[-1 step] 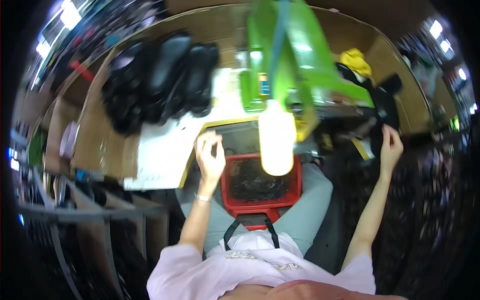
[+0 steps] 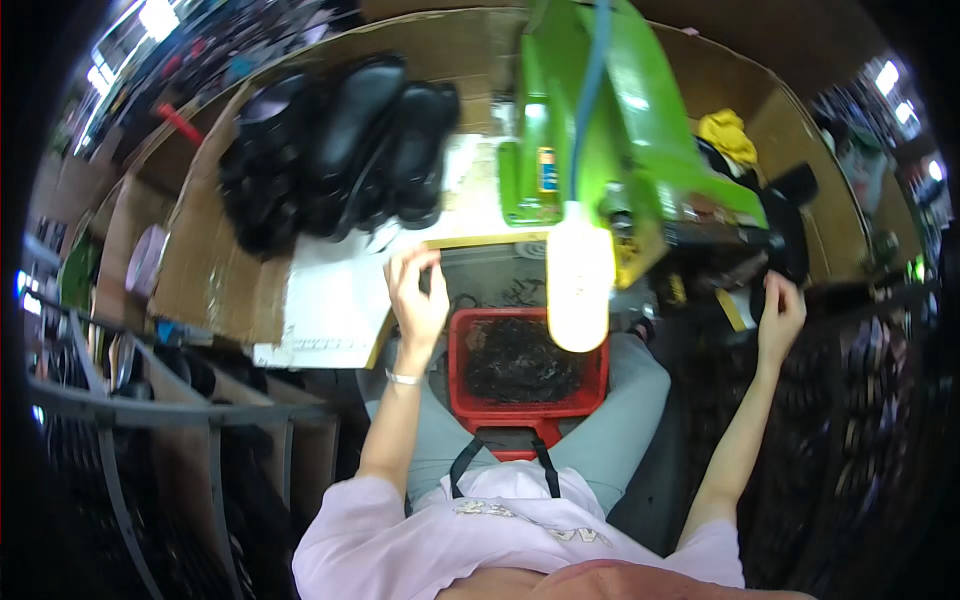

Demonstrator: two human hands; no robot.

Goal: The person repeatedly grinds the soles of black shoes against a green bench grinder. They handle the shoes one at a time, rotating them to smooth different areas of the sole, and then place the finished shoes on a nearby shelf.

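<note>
My left hand (image 2: 418, 298) is at the near edge of the white work board (image 2: 325, 300), its fingers loosely bent with the thumb apart and nothing visible in them. Behind it, several glossy black shoes (image 2: 345, 140) stand packed together on the board. Far to the right, my right hand (image 2: 780, 318) has its fingers pinched together beside a dark object (image 2: 788, 235); what they hold, if anything, is too small to make out. Between the hands, a lit lamp (image 2: 580, 290) glows in front of a green machine (image 2: 640, 120).
A red basket (image 2: 458, 385) with black scraps sits between my legs. Cardboard walls (image 2: 215, 240) surround the work area, with a yellow cloth (image 2: 728, 137) at the right. A grey metal rack (image 2: 190, 412) stands at my left, and dark racks of items (image 2: 850, 420) at my right.
The whole view has shifted slightly, so the shoes, machine and lamp appear farther right, and the picture is sharper. Both hands keep nearly the same pose.
</note>
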